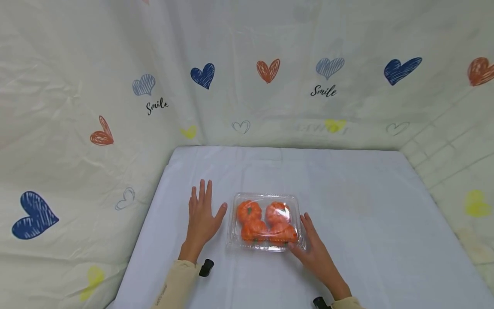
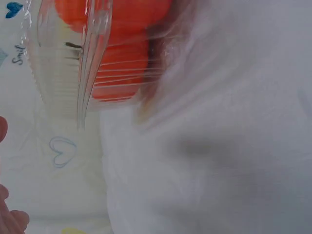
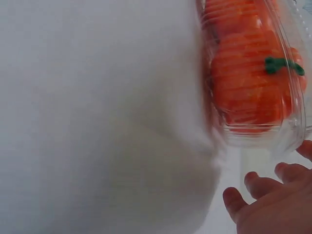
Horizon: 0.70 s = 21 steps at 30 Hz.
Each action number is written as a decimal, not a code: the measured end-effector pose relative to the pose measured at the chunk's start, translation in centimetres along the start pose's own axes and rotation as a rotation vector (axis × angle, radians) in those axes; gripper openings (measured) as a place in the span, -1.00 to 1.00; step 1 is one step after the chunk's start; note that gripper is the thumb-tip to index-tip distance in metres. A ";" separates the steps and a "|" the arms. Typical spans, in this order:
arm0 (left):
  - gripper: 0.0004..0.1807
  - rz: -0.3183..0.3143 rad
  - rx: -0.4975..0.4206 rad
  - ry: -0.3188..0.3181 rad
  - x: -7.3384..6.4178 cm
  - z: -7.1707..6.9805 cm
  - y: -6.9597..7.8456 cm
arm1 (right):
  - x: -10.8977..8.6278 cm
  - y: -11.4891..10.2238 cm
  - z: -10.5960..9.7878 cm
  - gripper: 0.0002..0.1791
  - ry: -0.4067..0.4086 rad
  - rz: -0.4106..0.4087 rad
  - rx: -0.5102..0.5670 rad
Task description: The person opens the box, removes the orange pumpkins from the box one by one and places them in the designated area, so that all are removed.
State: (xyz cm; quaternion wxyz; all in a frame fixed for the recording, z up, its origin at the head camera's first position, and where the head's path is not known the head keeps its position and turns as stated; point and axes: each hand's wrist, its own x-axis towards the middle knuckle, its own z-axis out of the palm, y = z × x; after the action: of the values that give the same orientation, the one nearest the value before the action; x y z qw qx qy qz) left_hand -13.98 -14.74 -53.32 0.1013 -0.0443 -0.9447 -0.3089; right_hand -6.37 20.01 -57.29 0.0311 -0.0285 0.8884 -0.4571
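Note:
A clear plastic clamshell box [image 1: 266,247] sits on the table with several small orange toy pumpkins [image 1: 253,231] inside; its lid looks closed. My left hand [image 1: 202,222] is to the left of the box, fingers straight and thumb spread toward it, apart from it. By the front right corner is my right hand [image 1: 318,257], its thumb close to the front edge and its fingers along the right side; whether it touches I cannot tell. The right wrist view shows a green stem [image 3: 280,65] on one pumpkin and loosely bent fingertips [image 3: 235,199] below the box.
A white cloth covers the table [image 1: 359,206]. Behind it and at both sides hang pale curtains [image 1: 293,38] printed with hearts and the word Smile. A black wrist device [image 1: 206,268] is beside the left sleeve [image 1: 178,281], and another [image 1: 320,302] is near the right one.

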 end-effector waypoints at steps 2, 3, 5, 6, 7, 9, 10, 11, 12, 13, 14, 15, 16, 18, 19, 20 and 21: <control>0.00 -0.013 -0.044 0.000 -0.7 0.4 0.0 | -0.5 0.2 0.6 0.15 0.011 0.022 0.029; 0.00 -0.023 -0.067 -0.001 -1.1 0.6 -0.1 | -0.8 0.3 0.8 0.18 0.015 0.031 0.048; -0.01 -0.045 -0.118 -0.008 -1.9 1.2 -0.2 | -1.3 0.4 1.2 0.22 0.027 0.043 0.086; -0.02 -0.063 -0.147 -0.014 -2.4 1.5 -0.3 | -1.4 0.4 1.3 0.23 0.032 0.050 0.102; -0.03 -0.083 -0.182 -0.022 -2.8 1.7 -0.3 | -1.6 0.4 1.4 0.23 0.034 0.059 0.113; -0.05 -0.114 -0.258 -0.039 -3.7 2.2 -0.3 | -1.7 0.3 1.7 0.24 0.041 0.071 0.136; -0.06 -0.126 -0.296 -0.045 -4.1 2.4 -0.3 | -1.7 0.4 1.9 0.24 0.043 0.076 0.147; -0.06 -0.137 -0.338 -0.052 -4.6 2.7 -0.2 | -1.7 0.5 2.1 0.25 0.044 0.078 0.157; -0.07 -0.144 -0.371 -0.058 -5.1 2.9 -0.2 | -1.6 0.6 2.2 0.27 0.048 0.074 0.163; -0.08 -0.142 -0.403 -0.063 -5.5 3.2 -0.1 | -1.6 0.8 2.5 0.28 0.049 0.071 0.163; -0.09 -0.136 -0.429 -0.072 -6.0 3.5 0.0 | -1.6 1.0 2.6 0.30 0.052 0.064 0.166; -0.10 -0.133 -0.452 -0.079 -6.4 3.8 0.1 | -1.6 1.2 2.8 0.31 0.056 0.054 0.168; -0.11 -0.131 -0.468 -0.088 -6.9 4.1 0.2 | -1.6 1.3 3.0 0.32 0.063 0.047 0.167; -0.12 -0.129 -0.511 -0.112 -7.7 4.6 0.4 | -1.6 1.5 3.2 0.33 0.077 0.031 0.161; -0.12 -0.125 -0.533 -0.124 -8.1 4.8 0.5 | -1.6 1.6 3.3 0.33 0.082 0.029 0.160; -0.11 -0.122 -0.550 -0.136 -8.5 5.1 0.5 | -1.6 1.6 3.4 0.33 0.087 0.023 0.164; -0.09 -0.117 -0.571 -0.141 -8.8 5.4 0.5 | -1.6 1.6 3.4 0.33 0.090 0.020 0.167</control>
State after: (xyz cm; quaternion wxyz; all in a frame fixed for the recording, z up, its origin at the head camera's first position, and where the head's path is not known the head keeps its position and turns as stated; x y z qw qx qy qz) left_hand -6.22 -11.29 -59.24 0.0008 -0.0379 -0.8251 -0.5637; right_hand -4.51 18.34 -60.56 -0.0021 0.0037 0.8479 -0.5301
